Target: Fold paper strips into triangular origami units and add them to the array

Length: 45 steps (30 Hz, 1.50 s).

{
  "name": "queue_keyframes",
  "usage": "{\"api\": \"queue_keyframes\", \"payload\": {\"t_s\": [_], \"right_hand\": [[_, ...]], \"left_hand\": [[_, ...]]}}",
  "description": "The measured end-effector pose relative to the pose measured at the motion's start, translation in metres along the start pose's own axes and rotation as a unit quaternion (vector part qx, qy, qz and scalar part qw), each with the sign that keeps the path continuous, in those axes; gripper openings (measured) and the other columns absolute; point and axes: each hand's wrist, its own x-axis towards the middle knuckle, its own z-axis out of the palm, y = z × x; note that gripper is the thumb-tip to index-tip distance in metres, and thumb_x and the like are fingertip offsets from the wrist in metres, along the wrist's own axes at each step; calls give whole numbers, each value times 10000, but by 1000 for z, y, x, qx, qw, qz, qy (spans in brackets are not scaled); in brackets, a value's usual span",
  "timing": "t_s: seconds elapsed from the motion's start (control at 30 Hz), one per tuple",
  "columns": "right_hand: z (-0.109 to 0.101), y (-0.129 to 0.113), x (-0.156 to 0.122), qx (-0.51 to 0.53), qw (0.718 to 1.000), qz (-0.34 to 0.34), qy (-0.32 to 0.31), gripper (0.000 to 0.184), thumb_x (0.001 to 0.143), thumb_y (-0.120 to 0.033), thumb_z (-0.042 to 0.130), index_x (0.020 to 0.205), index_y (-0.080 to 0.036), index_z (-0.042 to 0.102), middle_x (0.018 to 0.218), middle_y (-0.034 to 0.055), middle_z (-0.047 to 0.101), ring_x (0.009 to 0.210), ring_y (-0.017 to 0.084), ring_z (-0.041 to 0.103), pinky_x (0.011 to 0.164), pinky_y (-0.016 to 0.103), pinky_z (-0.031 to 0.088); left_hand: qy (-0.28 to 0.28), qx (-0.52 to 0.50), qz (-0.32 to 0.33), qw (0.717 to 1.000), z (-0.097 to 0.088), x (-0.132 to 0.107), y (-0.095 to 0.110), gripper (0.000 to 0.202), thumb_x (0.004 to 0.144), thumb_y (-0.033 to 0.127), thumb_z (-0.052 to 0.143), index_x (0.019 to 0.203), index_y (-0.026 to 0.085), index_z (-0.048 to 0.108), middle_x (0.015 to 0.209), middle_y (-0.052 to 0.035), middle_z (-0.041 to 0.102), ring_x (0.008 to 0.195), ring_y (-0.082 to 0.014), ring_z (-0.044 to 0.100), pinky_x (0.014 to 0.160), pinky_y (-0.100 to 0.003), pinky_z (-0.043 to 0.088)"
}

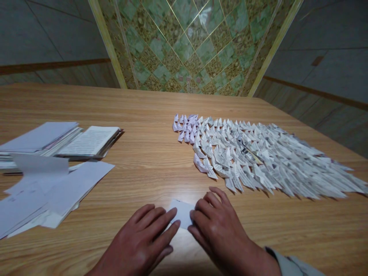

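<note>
On the wooden tabletop (143, 103), the left hand (138, 239) and right hand (218, 230), both half open, touch opposite edges of a small white paper rectangle (181, 213); any grip cannot be told. Folded paper boats (250, 161) spread beyond, with loose paper sheets (51, 195) and an open book (89, 142) to the left.

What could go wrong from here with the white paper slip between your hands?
The right hand sits just below the rows of small folded white paper boats, so a careless move might knock them out of line. The loose white paper sheets lie untidily on the light wooden table and could slide.
</note>
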Motion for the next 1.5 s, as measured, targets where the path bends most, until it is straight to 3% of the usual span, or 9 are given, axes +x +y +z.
{"api": "queue_keyframes", "payload": {"t_s": [0.23, 0.4, 0.53, 0.67, 0.77, 0.87, 1.1, 1.27, 1.5], "right_hand": [[-3, 0, 1, -10, 1000, 1, -11, 190, 805, -308, 851, 773, -213, 690, 769, -7, 668, 838, 210, 534, 1022, 420, 343], [-2, 2, 1, -14, 1000, 3, -6, 193, 803, -315, 853, 750, -220, 694, 744, -9, 664, 829, 208, 532, 1004, 417, 349], [-2, 3, 1, -14, 1000, 1, 7, 215, 760, -313, 886, 736, -217, 695, 730, -18, 664, 821, 204, 535, 1009, 420, 338], [-2, 3, 0, -8, 1000, 5, 2, 203, 786, -333, 866, 754, -226, 697, 760, -15, 669, 850, 211, 542, 1027, 427, 328], [-1, 6, -1, 7, 1000, 23, 0, 194, 819, -336, 839, 751, -229, 693, 773, -13, 673, 865, 212, 545, 1031, 424, 331], [-2, 8, -1, 5, 999, 46, 12, 203, 787, -319, 865, 725, -226, 696, 744, -11, 669, 843, 215, 537, 992, 420, 351], [-7, 6, -1, 5, 998, 66, 8, 206, 759, -303, 888, 716, -228, 701, 728, -7, 670, 827, 222, 533, 978, 430, 343], [-7, 7, -1, 28, 997, 68, -3, 204, 782, -280, 868, 719, -226, 681, 762, -2, 673, 823, 219, 529, 913, 408, 349], [-6, 11, 0, 86, 989, 115, 37, 214, 808, -250, 823, 719, -193, 637, 718, -2, 632, 768, 201, 511, 773, 349, 335]], "left_hand": [[-29, 51, 14, 998, -8, -18, -9, 294, 1058, 296, 496, 1278, 224, 676, 1257, -14, 749, 1072, -225, 658, 1076, -416, 374], [20, 30, -34, 999, -4, -9, -6, 249, 1048, 274, 502, 1120, 200, 729, 1122, -40, 785, 1048, -239, 669, 1092, -446, 376], [28, -12, -61, 998, -3, 14, -6, 195, 1020, 206, 536, 974, 209, 726, 1087, -41, 788, 997, -248, 680, 1022, -485, 443], [-17, -74, -60, 995, 1, 39, -6, 205, 1012, 159, 512, 1111, 183, 690, 1158, -83, 768, 960, -246, 677, 856, -423, 544], [-72, -114, -60, 989, 8, 45, -5, 280, 977, 202, 599, 1255, 198, 632, 1246, -95, 735, 1052, -255, 664, 917, -430, 546], [-73, -119, -61, 988, 15, 39, -7, 366, 965, 267, 645, 1324, 213, 598, 1284, -107, 717, 1117, -266, 653, 990, -461, 522], [-53, -86, -36, 994, 22, 29, -6, 254, 1011, 262, 575, 1247, 201, 645, 1322, -121, 700, 1156, -282, 646, 1042, -528, 484], [-15, -110, -47, 993, 22, 37, -4, 177, 1025, 216, 522, 1061, 188, 694, 1220, -118, 745, 1064, -283, 678, 958, -520, 536], [-62, -111, -59, 990, 21, 35, -7, 385, 1039, 211, 481, 1417, 142, 505, 1373, -170, 659, 1274, -299, 601, 1106, -599, 426]]}}
